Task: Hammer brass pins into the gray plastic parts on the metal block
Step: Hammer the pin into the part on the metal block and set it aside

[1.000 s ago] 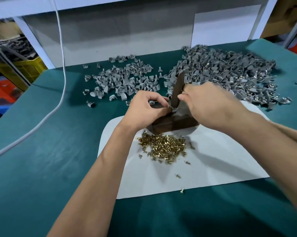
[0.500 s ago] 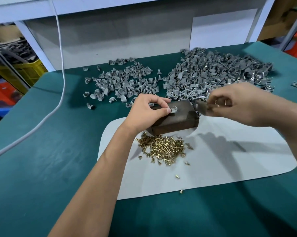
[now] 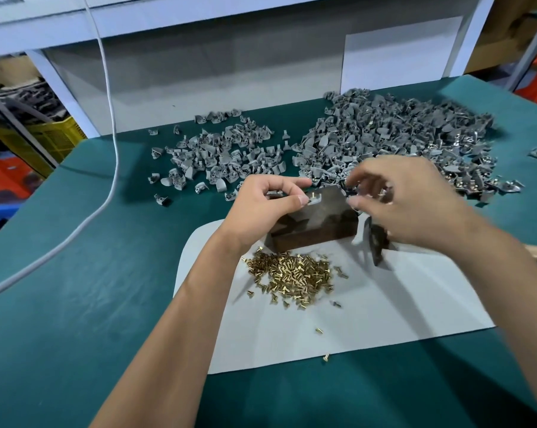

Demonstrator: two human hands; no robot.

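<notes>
**Hammer set down, right hand back over the block**

Half a second ago the right hand held the hammer out to the right of the metal block; now the hammer lies on the white sheet just to the right of the block, its dark head near the block's right end and its wooden handle running off under the right forearm. The right hand hovers above the block's right end with its fingers loosely spread and blurred, holding nothing that can be made out.

The left hand stays at the block's far left corner, thumb and forefinger pinching a gray plastic part on the block's top face. A brass pin stands in that part, just beside the thumb tip.

The block sits at the far edge of the white sheet on the green tabletop. A heap of loose brass pins lies on the sheet right in front of it, with a few strays nearer the person. Beyond the block are two piles of gray parts: a small pile on the left and a large pile on the right. A white cable hangs across the tabletop's left side.
</notes>
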